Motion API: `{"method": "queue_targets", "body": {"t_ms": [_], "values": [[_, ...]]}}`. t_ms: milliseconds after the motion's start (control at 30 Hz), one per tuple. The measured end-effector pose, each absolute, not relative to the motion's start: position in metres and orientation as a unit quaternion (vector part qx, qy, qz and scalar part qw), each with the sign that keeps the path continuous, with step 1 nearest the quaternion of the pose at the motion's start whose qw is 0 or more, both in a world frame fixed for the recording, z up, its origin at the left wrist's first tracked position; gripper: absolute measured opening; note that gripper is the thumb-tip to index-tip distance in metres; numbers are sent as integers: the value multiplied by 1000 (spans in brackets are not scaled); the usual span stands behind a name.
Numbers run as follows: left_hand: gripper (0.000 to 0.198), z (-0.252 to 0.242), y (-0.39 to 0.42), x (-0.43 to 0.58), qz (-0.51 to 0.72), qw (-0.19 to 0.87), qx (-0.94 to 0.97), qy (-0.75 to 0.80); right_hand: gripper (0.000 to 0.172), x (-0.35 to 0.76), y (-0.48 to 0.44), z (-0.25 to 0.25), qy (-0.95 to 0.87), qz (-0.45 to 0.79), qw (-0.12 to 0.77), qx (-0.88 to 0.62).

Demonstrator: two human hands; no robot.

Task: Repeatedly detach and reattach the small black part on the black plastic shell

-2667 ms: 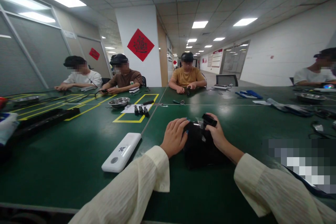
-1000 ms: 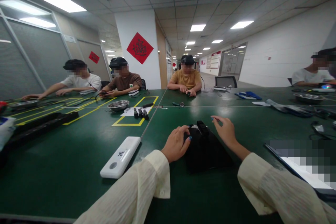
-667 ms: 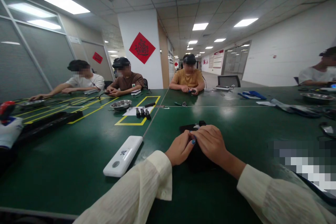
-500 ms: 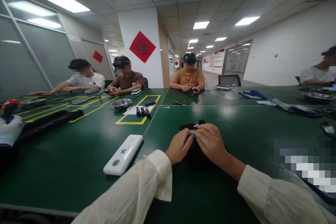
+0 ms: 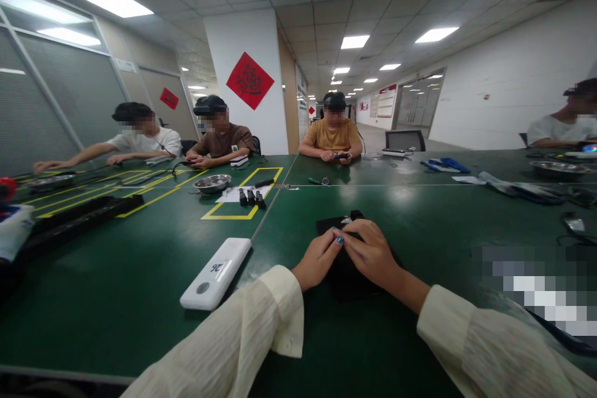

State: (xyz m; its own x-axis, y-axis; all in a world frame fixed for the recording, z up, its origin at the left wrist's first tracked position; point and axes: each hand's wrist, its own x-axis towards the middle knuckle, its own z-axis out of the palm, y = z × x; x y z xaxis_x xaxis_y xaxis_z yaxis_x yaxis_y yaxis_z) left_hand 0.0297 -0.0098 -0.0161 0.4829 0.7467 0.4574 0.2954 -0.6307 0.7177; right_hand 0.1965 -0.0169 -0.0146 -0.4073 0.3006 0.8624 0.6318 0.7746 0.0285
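My left hand (image 5: 316, 262) and my right hand (image 5: 373, 255) meet fingertip to fingertip, with thumbs and forefingers pinched close together. Whatever lies between the fingers is too small or too hidden to make out. Beneath them a flat, black, dark-surfaced item (image 5: 355, 283) lies on the green table (image 5: 275, 336), partly covered by my hands. At its far edge a small black piece (image 5: 357, 214) and a whitish bit show just beyond my fingers. Left of my left forearm rests a white power bank (image 5: 217, 273) marked 26.
Ahead on the left are a metal bowl (image 5: 212, 183), several black parts (image 5: 252, 198) on white paper, and yellow tape (image 5: 228, 217). A long black tray (image 5: 88, 221) lies farther left. Grey cloth (image 5: 517, 189) is at right. Co-workers sit around the table, one opposite (image 5: 333, 137).
My view has shifted slightly. My hands stay together over the black item, with small finger movement. At far left, a gloved hand has moved partly out of view.
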Motion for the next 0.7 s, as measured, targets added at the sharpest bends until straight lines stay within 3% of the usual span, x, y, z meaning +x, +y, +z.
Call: {"method": "queue_targets", "body": {"t_ms": [200, 400, 700], "values": [[39, -18, -6, 28, 398, 261, 820, 319, 31, 194, -20, -13, -813, -191, 452, -313], [38, -13, -7, 27, 394, 223, 830, 325, 12, 193, -23, -8, -764, -205, 489, -367], [41, -20, -1, 28, 416, 232, 807, 348, 19, 193, -22, -12, -793, -218, 457, -339]]}}
